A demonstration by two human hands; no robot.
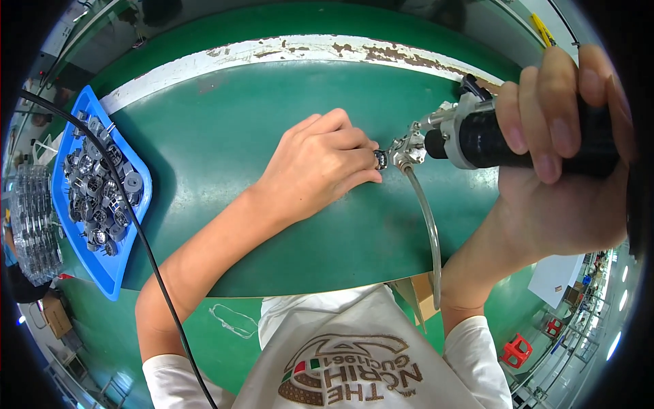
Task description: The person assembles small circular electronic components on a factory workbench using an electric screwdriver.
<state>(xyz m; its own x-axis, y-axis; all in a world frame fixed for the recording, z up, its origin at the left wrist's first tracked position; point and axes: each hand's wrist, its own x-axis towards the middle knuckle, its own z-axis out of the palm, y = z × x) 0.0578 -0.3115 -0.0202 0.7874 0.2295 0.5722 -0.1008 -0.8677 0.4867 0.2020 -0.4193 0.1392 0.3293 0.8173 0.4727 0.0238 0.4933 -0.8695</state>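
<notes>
Nearest the camera, the right hand [564, 136] wraps its fingers around a black tool [480, 140] toward the tabletop's [272, 92] right edge. Between far and near edges, the left hand [317, 163] pinches a small part [381, 159] beside the tool's metal head [409, 148]. At the left edge lies a blue tray [139, 158].

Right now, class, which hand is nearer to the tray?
Left. The left hand is to the right of the tray, near mid-picture; the right hand is much farther right.
</notes>
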